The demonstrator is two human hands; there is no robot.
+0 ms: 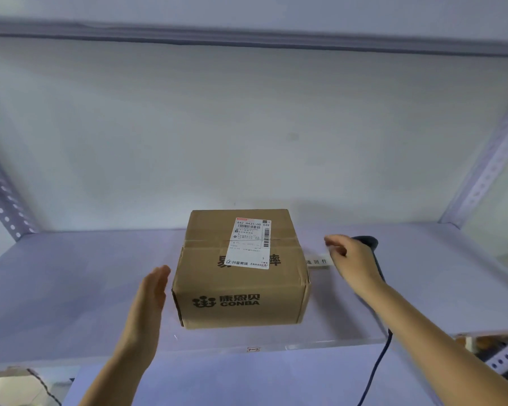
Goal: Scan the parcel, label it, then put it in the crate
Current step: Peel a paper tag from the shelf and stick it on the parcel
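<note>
Currently: left hand (151,291) open, palm flat, just beside the parcel's left face, not touching, likely poised to steady or square it. Parcel (241,271) centred on the shelf (71,288), shipping label (250,244) facing up, so easy to scan and to stick onto. Right hand (349,256) pinched on a white sticker strip (317,261) just right of the parcel, probably the label due next. Scanner (370,244) behind that hand, cable trailing off the shelf. Crate not in view.

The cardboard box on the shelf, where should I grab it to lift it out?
Clamp the cardboard box by its two side faces, one hand from each side. It sits flat and looks too wide for one hand. The left hand is already open beside its left face.
</note>
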